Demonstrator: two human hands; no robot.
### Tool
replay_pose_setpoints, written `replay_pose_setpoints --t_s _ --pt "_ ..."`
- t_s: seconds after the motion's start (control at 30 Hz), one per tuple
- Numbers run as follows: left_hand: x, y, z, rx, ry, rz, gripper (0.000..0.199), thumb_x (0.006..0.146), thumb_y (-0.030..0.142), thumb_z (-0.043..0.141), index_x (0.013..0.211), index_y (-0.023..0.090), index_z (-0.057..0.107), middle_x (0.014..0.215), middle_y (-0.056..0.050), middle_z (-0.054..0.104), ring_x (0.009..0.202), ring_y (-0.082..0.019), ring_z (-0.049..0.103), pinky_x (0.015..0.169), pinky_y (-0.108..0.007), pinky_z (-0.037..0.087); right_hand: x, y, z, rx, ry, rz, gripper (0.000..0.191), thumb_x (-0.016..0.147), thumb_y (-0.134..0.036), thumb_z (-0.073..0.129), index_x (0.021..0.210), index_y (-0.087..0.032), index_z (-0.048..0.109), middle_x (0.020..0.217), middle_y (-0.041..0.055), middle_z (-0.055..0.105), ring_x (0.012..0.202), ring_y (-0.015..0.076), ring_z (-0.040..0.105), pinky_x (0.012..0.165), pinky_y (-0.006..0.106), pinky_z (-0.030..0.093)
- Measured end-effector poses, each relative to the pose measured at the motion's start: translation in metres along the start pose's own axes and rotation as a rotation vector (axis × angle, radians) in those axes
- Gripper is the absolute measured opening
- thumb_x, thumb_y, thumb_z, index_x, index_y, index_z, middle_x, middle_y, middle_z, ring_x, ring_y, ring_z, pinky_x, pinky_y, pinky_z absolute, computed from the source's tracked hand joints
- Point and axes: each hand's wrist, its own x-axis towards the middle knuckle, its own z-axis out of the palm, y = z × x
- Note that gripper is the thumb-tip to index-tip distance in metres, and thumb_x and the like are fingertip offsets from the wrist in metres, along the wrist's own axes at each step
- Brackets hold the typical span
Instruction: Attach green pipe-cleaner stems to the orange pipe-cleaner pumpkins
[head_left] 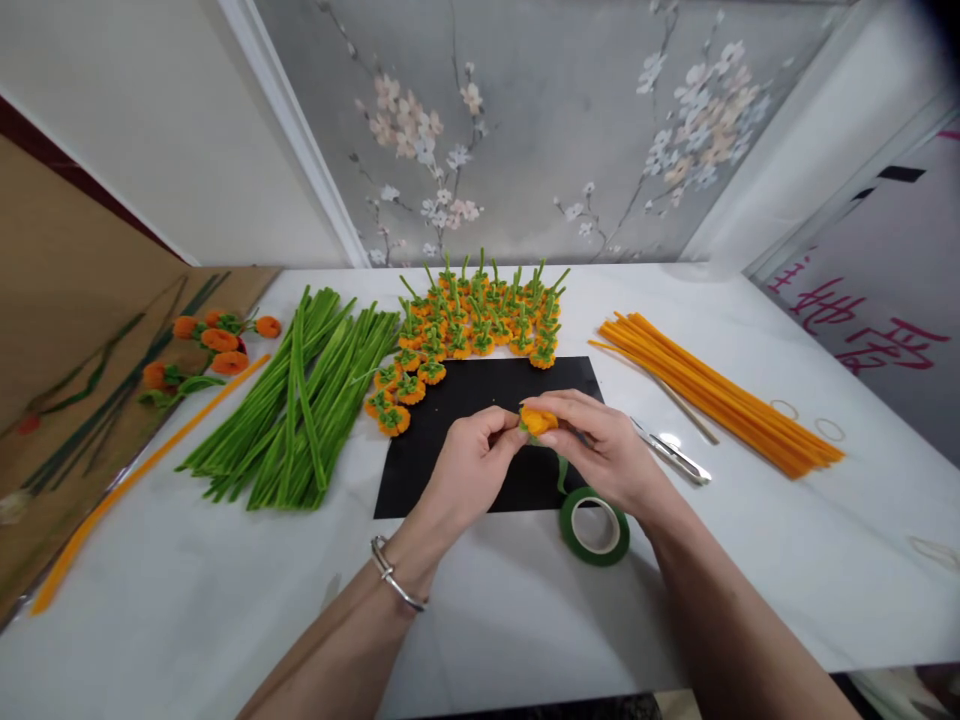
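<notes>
Both hands meet over a black mat (480, 400) on the white table. My left hand (469, 465) and my right hand (604, 450) pinch the same small orange pipe-cleaner fruit (538, 420), which shows a bit of green at its left side. A thin strip of green tape hangs from it toward a roll of green floral tape (595, 526) lying flat just under my right hand. A silver bracelet circles my left wrist.
A heap of finished orange fruits with green stems (480, 315) sits behind the mat. Green pipe cleaners (300, 400) lie left, orange ones (720, 395) right. Scissors (671, 452) rest right of my hand. A mirror-like board (75, 400) stands at the far left.
</notes>
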Motion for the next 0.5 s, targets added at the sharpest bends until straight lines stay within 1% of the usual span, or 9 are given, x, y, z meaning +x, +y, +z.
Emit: replay_pose_setpoints --t_s 0.1,0.17,0.2,0.23,0.3,0.37,0.43,0.5 --pt "-0.0004 -0.0006 0.0017 0.188 0.068 0.112 0.019 0.086 0.017 0.050 0.069 0.016 0.057 0.068 0.001 0.054 0.065 -0.013 0.047 0.061 -0.025 0.035 0.0004 -0.0038 0.0026 -0.069 0.031 0.040 0.027 0.091 -0.027 0.057 0.116 -0.022 0.063 0.103 0.0073 0.063 0.087 0.0171 0.061 0.075 0.030 0.053" --pt "-0.0005 -0.0013 0.0030 0.262 0.096 0.179 0.021 0.085 0.013 0.048 0.066 0.016 0.054 0.068 0.000 0.054 0.067 -0.013 0.047 0.063 -0.026 0.036 0.0005 -0.0054 0.0034 -0.101 0.046 0.046 0.027 0.090 -0.029 0.058 0.115 -0.020 0.063 0.098 0.0071 0.063 0.082 0.0165 0.061 0.073 0.029 0.053" --pt "-0.0005 -0.0017 0.0035 0.272 0.103 0.195 0.022 0.085 0.012 0.047 0.065 0.016 0.053 0.068 0.000 0.054 0.067 -0.013 0.048 0.063 -0.026 0.036 0.0004 -0.0054 0.0032 -0.108 0.048 0.041 0.029 0.089 -0.029 0.060 0.116 -0.020 0.062 0.099 0.0074 0.062 0.083 0.0167 0.060 0.073 0.029 0.053" --pt "-0.0004 -0.0021 0.0039 0.261 0.100 0.190 0.022 0.086 0.012 0.047 0.066 0.017 0.053 0.069 0.000 0.055 0.067 -0.013 0.048 0.063 -0.026 0.037 0.0004 -0.0051 0.0026 -0.108 0.046 0.028 0.032 0.088 -0.028 0.061 0.119 -0.020 0.061 0.103 0.0081 0.061 0.086 0.0175 0.060 0.075 0.030 0.053" --pt "-0.0002 -0.0027 0.0041 0.180 0.078 0.129 0.020 0.087 0.015 0.047 0.069 0.017 0.056 0.070 0.000 0.057 0.065 -0.013 0.050 0.062 -0.025 0.038 0.0002 -0.0033 0.0005 -0.085 0.021 -0.013 0.036 0.089 -0.027 0.060 0.125 -0.022 0.058 0.116 0.0099 0.058 0.101 0.0197 0.059 0.084 0.032 0.052" --pt "-0.0001 -0.0027 0.0039 0.058 0.029 0.053 0.019 0.088 0.018 0.048 0.073 0.016 0.059 0.071 0.000 0.061 0.066 -0.013 0.053 0.063 -0.024 0.041 0.0001 -0.0014 -0.0016 -0.044 -0.006 -0.043 0.032 0.092 -0.023 0.055 0.124 -0.024 0.059 0.122 0.0096 0.056 0.111 0.0203 0.056 0.091 0.033 0.049" --pt "-0.0001 -0.0021 0.0038 -0.064 -0.032 0.004 0.017 0.087 0.021 0.052 0.074 0.015 0.063 0.072 0.000 0.063 0.068 -0.014 0.055 0.065 -0.025 0.043 0.0003 -0.0006 -0.0030 -0.013 -0.006 -0.031 0.027 0.093 -0.022 0.051 0.118 -0.024 0.063 0.116 0.0082 0.059 0.107 0.0191 0.058 0.090 0.032 0.049" --pt "0.0000 -0.0010 0.0042 -0.167 -0.076 -0.022 0.015 0.084 0.023 0.057 0.074 0.015 0.065 0.072 0.000 0.064 0.069 -0.014 0.056 0.067 -0.025 0.044 0.0006 -0.0013 -0.0031 0.003 0.016 0.005 0.023 0.092 -0.024 0.054 0.113 -0.023 0.065 0.106 0.0073 0.061 0.097 0.0178 0.060 0.083 0.031 0.051"
